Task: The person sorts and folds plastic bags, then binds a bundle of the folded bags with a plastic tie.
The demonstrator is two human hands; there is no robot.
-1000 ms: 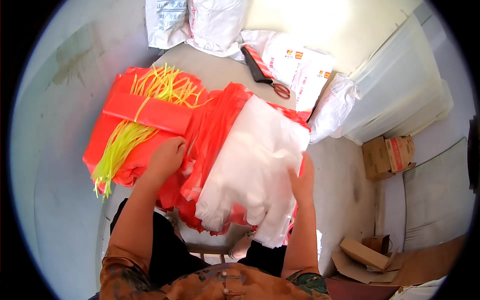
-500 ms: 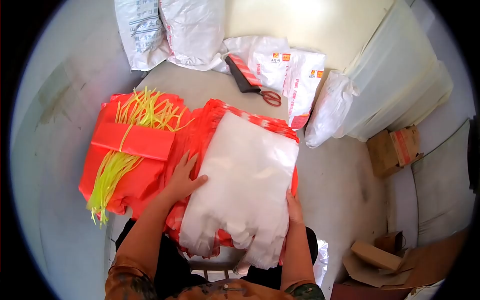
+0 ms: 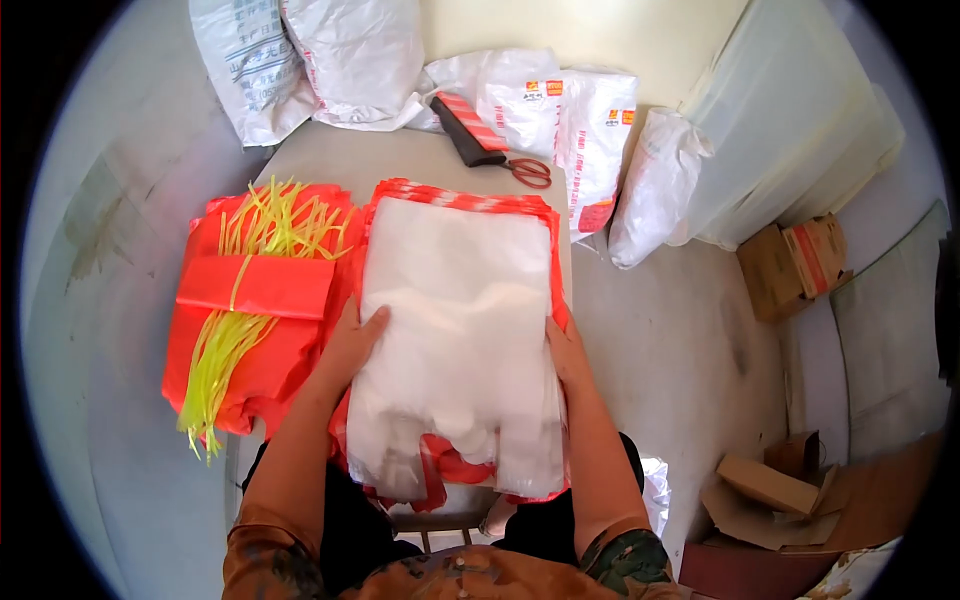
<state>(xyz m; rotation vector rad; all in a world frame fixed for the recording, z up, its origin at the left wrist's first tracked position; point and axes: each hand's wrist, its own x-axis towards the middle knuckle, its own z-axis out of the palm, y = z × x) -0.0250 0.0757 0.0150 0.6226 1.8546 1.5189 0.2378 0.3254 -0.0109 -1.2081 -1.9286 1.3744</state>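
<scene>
As the white bag stack [image 3: 455, 290] lies over red bags [image 3: 400, 188] on the surface [image 3: 340, 160], both hands flank it; left hand [image 3: 352, 345], loosely open, thumb over one edge; right hand [image 3: 568, 355], half-open, against the other; yellow ties [image 3: 218, 360] well left.

The stack of white plastic bags [image 3: 455, 290] lies flat, translucent and slightly rumpled, its near end split into two handle strips [image 3: 530, 450]. Red bags [image 3: 465, 201] lie beneath the stack, showing past its far edge and between those strips.
</scene>
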